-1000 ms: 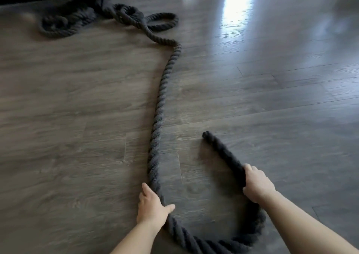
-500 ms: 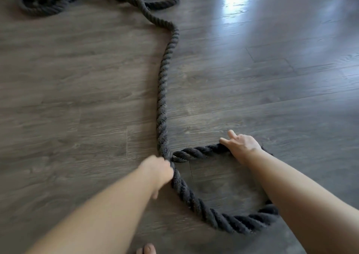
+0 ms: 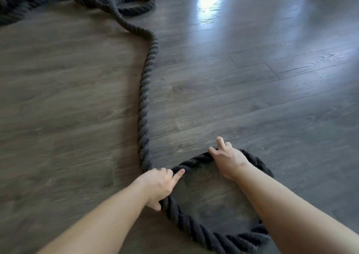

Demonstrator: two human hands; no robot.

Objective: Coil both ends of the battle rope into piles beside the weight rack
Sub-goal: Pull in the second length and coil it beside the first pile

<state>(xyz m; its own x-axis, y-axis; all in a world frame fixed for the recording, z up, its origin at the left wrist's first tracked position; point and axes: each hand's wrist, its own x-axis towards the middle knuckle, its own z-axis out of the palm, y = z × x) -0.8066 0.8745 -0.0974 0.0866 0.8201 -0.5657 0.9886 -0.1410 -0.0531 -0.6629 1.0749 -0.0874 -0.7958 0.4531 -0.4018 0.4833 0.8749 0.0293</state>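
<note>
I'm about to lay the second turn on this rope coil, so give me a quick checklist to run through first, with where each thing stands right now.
1. First ring closed: ok. The battle rope forms a full circle, its end tucked against the long run.
2. Left hand pins the crossing: ok.
3. Right hand presses the ring's far side: ok, fingers partly lifted.
4. Ring flat on the floor: ok.
5. Feeding run free of tangles: ok near you; a loose loop lies farther off.
6. Coil beside the weight rack: cannot tell, no rack in view.
</note>
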